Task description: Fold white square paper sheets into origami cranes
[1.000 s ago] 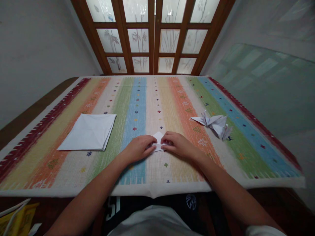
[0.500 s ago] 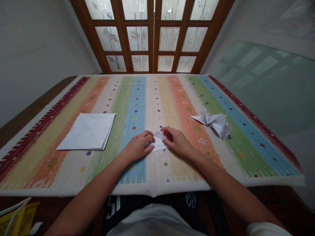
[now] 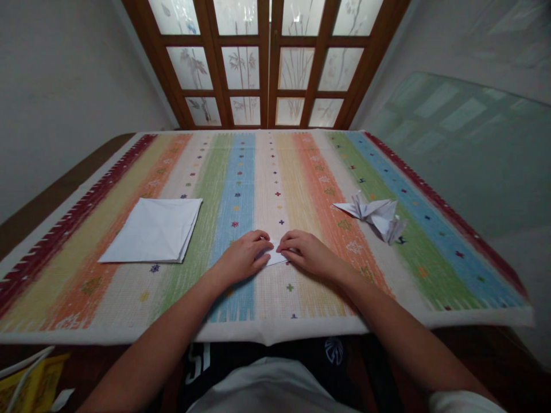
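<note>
A small folded piece of white paper (image 3: 276,256) lies on the striped tablecloth in front of me, mostly covered by my fingers. My left hand (image 3: 246,255) has its fingers curled over the left side of the paper, thumb close to the near edge. From the other side, my right hand (image 3: 305,251) presses its bent fingers down on the paper's right part. The fingertips of both hands nearly meet over it.
To the left lies a stack of white paper squares (image 3: 152,230). Folded paper cranes (image 3: 376,213) sit on the right. The striped tablecloth (image 3: 267,172) covers the table, with wooden glass-paned doors (image 3: 269,69) beyond. A yellow bag (image 3: 32,381) is at the lower left.
My right fingers have come down and inward onto the paper, and the raised flap between my hands no longer shows. The left hand has barely moved.
</note>
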Tool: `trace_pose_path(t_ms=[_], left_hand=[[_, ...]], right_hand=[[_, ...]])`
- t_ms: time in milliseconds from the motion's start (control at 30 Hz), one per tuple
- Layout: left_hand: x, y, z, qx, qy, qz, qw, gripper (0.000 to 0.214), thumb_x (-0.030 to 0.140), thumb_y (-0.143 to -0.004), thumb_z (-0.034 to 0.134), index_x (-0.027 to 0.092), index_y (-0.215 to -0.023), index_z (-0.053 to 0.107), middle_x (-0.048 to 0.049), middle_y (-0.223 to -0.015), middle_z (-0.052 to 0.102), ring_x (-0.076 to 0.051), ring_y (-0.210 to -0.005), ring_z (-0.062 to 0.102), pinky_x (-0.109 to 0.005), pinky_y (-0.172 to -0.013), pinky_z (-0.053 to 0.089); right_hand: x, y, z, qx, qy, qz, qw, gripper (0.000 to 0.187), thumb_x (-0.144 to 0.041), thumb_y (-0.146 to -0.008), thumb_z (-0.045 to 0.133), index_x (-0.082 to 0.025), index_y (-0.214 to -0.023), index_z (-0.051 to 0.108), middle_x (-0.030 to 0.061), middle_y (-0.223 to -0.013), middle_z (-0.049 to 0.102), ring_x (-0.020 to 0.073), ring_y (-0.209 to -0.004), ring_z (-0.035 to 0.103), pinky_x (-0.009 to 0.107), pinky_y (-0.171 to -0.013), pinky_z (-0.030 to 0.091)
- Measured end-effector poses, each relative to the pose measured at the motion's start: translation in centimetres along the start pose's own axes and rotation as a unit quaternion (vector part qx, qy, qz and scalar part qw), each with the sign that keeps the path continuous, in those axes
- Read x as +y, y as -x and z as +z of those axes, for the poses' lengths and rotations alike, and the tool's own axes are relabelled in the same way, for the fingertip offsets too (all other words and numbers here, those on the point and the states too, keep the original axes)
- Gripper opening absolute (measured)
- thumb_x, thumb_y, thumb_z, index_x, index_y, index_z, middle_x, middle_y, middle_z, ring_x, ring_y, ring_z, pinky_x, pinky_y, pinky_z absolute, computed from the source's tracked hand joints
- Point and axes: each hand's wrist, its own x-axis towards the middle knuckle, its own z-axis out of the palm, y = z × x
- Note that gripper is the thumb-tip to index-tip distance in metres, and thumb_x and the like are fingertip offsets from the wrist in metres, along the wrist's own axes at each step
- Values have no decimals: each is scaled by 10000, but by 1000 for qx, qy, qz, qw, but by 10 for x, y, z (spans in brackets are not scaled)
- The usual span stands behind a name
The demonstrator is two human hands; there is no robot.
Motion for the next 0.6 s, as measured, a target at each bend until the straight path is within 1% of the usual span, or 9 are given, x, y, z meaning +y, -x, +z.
trace_pose_path(t_ms=[133,333,600], left_hand=[[2,0,1,0,-26,2,1000,216,222,-1016,642,213,-1195,764,-136,-1334,727,-303,-1229,697,-513,-1124,570],[4,0,0,-6,-54,3,999,324,211,-1010,647,203,-1332,690,-142,-1368,718,-322,-1270,681,-513,-1135,560],[4,0,2,-16,-83,8,996,359,217,-1024,634,207,-1380,686,-150,-1464,688,-325,-1310,660,-512,-1151,550]], right_hand=[[-3,1,-3,7,-3,13,1000,203,-134,-1025,666,-224,-1120,821,91,-1092,775,222,-1001,708,375,-951,542],[-4,2,-6,10,-15,18,1000,177,-164,-1044,648,-203,-1101,812,90,-1075,752,201,-934,694,350,-895,534],[0,2,-6,-1,-18,17,1000,184,-160,-1037,649,-202,-1106,814,89,-1094,752,177,-853,674,326,-846,529]])
